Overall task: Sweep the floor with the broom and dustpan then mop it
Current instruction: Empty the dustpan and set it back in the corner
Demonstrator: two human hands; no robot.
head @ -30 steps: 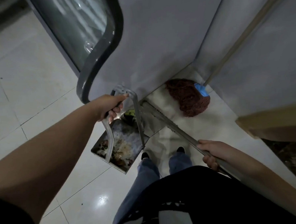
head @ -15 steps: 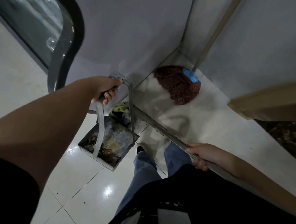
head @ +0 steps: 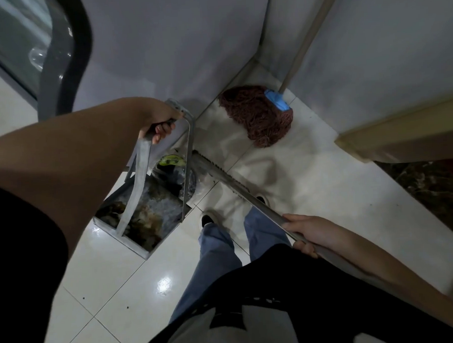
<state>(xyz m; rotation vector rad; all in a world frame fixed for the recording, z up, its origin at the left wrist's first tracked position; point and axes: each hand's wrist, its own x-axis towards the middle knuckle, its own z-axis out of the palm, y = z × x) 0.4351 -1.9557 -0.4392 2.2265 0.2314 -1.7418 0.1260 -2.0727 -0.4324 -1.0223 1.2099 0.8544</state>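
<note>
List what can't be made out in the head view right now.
- Broom head: hidden behind the dustpan and its handle frame; only the broom pole shows.
- Mop handle top: cut off by the upper edge.
- Dustpan contents: too dark and blurred to identify.
- Left hand fingertips: wrapped under the handle.
- Right hand palm side: hidden by the pole.

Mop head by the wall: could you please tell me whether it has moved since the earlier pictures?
No. The mop head lies in the same wall corner as before; only the camera has shifted.
</note>
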